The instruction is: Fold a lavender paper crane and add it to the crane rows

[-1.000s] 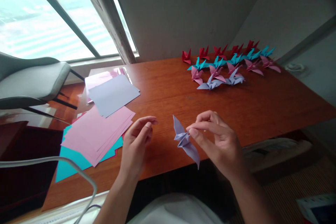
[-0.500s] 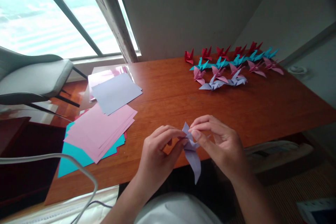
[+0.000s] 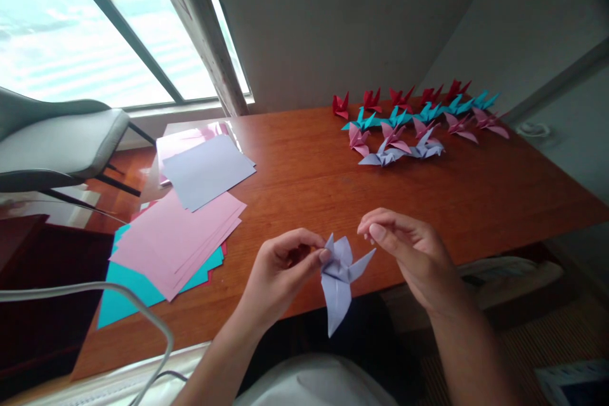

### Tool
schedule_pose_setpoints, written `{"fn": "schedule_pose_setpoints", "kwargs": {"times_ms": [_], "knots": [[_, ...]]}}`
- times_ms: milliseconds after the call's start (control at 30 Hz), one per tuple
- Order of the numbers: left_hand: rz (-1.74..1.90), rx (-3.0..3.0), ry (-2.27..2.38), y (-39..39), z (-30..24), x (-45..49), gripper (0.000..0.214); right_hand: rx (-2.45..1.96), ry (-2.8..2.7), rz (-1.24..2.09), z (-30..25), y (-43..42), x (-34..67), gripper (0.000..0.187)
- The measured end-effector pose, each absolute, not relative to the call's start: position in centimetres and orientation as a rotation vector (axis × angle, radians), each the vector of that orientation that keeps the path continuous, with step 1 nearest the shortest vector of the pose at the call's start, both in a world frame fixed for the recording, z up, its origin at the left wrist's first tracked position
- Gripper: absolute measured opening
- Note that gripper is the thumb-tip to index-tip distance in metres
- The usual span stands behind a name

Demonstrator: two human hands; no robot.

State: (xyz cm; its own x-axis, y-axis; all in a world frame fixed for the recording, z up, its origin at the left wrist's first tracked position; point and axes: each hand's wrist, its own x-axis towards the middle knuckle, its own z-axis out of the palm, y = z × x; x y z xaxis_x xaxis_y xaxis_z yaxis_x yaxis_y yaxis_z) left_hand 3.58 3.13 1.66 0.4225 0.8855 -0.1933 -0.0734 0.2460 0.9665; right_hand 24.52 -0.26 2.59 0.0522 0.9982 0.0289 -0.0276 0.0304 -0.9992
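Note:
My left hand (image 3: 280, 269) pinches a lavender folded paper crane (image 3: 339, 276) by one tip, just above the near edge of the wooden table (image 3: 309, 171). One long point of the crane hangs down past the edge. My right hand (image 3: 409, 254) hovers right beside the crane with fingers loosely curled and thumb close to forefinger; it does not touch the paper and holds nothing I can see.
Rows of finished cranes (image 3: 409, 124) in red, teal, pink and lavender stand at the far right. Stacks of flat paper (image 3: 183, 228), pink over teal with a lavender sheet (image 3: 207, 168) on top, lie at the left. A grey chair (image 3: 57, 146) stands by the window.
The crane passed from my right hand to my left. My left hand came in and pinched it; my right hand let go and drew slightly right. The crane turned, spreading its points.

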Motion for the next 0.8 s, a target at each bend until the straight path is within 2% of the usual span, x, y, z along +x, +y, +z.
{"fn": "schedule_pose_setpoints", "kwargs": {"times_ms": [167,367,800], "knots": [[0.826,1.182,0.936,3.3,1.3,3.4,0.019,-1.207,-1.182,1.161,2.1,0.1,24.6,0.014],[1.065,1.294,1.005,3.9,0.0,3.6,0.01,-1.271,-1.165,1.073,1.2,0.5,24.7,0.016],[1.049,1.332,1.021,4.3,-0.8,4.2,0.008,-1.271,-1.178,1.121,0.6,1.8,25.1,0.017]]}}
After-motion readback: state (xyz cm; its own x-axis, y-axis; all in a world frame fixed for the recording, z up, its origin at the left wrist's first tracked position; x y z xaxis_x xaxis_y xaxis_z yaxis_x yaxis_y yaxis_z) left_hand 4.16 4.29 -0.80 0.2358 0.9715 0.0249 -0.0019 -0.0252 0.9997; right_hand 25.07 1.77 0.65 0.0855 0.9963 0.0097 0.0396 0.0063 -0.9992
